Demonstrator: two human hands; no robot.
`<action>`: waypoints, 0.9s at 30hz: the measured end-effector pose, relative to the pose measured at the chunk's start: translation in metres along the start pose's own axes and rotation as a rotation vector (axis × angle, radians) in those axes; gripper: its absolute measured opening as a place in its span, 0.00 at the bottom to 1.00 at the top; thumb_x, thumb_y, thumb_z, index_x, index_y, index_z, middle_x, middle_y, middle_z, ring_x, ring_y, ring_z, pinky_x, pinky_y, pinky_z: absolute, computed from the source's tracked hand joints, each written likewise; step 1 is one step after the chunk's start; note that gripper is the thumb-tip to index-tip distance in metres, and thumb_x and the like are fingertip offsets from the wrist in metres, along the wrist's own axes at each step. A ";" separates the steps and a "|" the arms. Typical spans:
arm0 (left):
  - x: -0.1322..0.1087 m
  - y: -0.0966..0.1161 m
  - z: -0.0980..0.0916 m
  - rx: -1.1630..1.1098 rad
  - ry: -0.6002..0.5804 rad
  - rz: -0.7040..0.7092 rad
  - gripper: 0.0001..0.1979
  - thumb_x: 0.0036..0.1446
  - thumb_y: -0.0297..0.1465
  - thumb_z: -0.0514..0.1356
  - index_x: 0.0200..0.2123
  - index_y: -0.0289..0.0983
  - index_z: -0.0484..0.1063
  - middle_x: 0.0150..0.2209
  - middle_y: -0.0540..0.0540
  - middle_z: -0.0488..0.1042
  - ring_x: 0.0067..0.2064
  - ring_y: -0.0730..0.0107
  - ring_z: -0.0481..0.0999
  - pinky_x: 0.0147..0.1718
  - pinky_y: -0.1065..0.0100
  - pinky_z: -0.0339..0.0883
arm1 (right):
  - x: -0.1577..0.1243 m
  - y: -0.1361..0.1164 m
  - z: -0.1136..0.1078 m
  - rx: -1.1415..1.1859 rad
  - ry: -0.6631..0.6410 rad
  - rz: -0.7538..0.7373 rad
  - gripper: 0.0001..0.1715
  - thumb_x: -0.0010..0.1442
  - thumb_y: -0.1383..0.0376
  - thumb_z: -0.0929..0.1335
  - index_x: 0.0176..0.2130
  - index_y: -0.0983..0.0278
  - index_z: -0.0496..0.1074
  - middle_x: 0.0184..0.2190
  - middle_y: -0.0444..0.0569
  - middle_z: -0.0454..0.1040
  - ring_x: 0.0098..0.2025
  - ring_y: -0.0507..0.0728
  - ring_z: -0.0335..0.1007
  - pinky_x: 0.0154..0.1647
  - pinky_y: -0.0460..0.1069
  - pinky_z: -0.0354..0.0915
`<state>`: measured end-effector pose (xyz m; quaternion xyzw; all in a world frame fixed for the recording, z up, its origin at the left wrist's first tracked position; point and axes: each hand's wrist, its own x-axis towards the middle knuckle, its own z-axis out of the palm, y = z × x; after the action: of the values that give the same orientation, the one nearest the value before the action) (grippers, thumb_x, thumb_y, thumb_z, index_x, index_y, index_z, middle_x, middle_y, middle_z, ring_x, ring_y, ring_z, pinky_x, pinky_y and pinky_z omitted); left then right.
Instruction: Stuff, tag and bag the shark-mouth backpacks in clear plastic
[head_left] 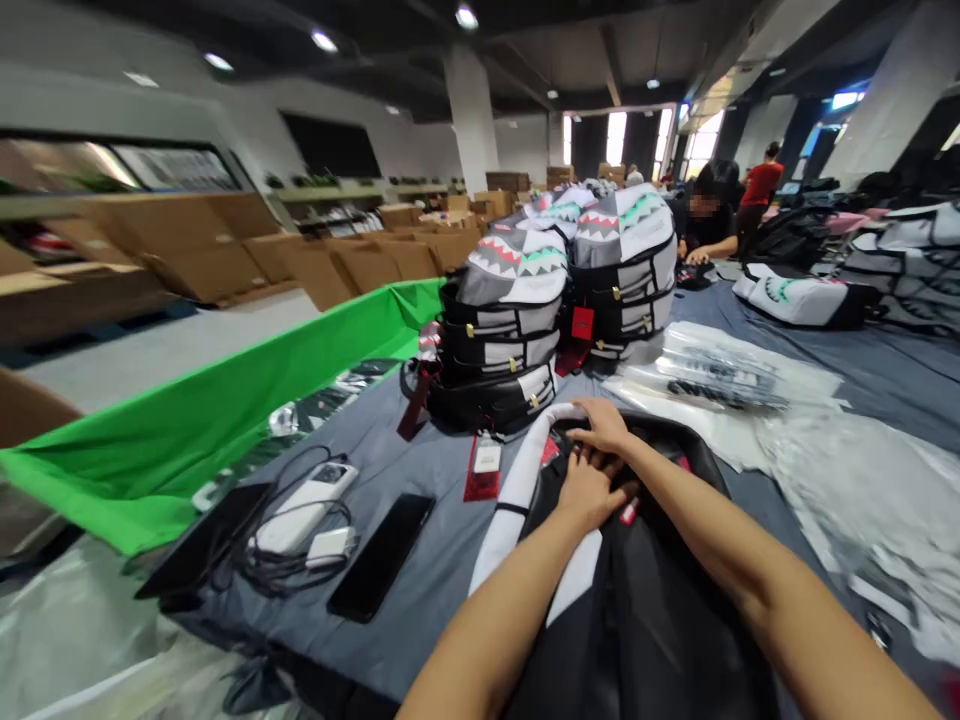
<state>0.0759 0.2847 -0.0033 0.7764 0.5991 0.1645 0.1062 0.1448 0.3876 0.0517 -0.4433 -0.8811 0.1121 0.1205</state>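
Observation:
A black and white backpack [637, 620] lies in front of me on the grey cloth of the table [450, 600], its top end away from me. My left hand [589, 492] rests on its upper part, fingers pointing into the dark fabric, their tips hidden. Just beyond it, my right hand [600, 425] reaches across at the backpack's top edge, with its fingers bent over the fabric. What either hand grips, if anything, I cannot make out. A small red and white tag [628, 510] shows beside my left hand.
Two stacks of backpacks [502, 350] [626, 270] stand beyond. Left lie a black phone [381, 558], a white power bank [304, 508] with cables, and a green cloth barrier [225, 405]. Clear plastic bags [847, 490] cover the right. A person [705, 215] works across the table.

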 end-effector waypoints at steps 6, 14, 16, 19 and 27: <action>0.002 -0.005 0.004 -0.118 0.023 -0.007 0.23 0.71 0.36 0.46 0.63 0.34 0.64 0.67 0.41 0.62 0.73 0.50 0.41 0.69 0.46 0.41 | -0.154 -0.029 -0.019 0.288 -0.039 -0.601 0.13 0.70 0.59 0.63 0.46 0.62 0.72 0.41 0.50 0.77 0.44 0.56 0.71 0.49 0.51 0.64; -0.040 0.005 -0.041 -0.217 0.001 0.155 0.19 0.71 0.34 0.43 0.52 0.30 0.69 0.56 0.38 0.72 0.66 0.53 0.59 0.65 0.48 0.52 | -0.172 -0.031 0.034 -0.191 -0.084 -0.362 0.11 0.68 0.62 0.65 0.41 0.66 0.73 0.41 0.55 0.73 0.42 0.60 0.65 0.45 0.55 0.58; -0.080 0.015 -0.068 -0.243 -0.056 0.300 0.17 0.69 0.40 0.47 0.43 0.37 0.71 0.49 0.44 0.75 0.60 0.60 0.66 0.62 0.57 0.57 | -0.166 -0.024 0.045 -0.170 -0.073 -0.355 0.11 0.68 0.61 0.66 0.42 0.66 0.73 0.43 0.55 0.73 0.44 0.61 0.64 0.47 0.55 0.58; -0.131 0.031 -0.093 -0.288 -0.329 0.588 0.19 0.69 0.45 0.47 0.37 0.40 0.69 0.39 0.46 0.74 0.43 0.64 0.71 0.47 0.64 0.66 | -0.165 -0.018 0.055 -0.086 0.021 -0.350 0.12 0.71 0.60 0.63 0.42 0.65 0.72 0.42 0.53 0.72 0.43 0.59 0.63 0.47 0.54 0.57; -0.128 0.016 -0.022 -0.101 -0.415 0.817 0.15 0.65 0.33 0.46 0.28 0.40 0.67 0.28 0.44 0.70 0.35 0.62 0.70 0.44 0.61 0.67 | -0.169 -0.018 0.046 0.188 0.244 -0.236 0.15 0.73 0.64 0.57 0.41 0.65 0.69 0.38 0.52 0.73 0.41 0.57 0.66 0.46 0.52 0.61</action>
<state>0.0523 0.1562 0.0062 0.9593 0.2011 0.0630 0.1880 0.2148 0.2359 -0.0053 -0.3340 -0.8915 0.1242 0.2796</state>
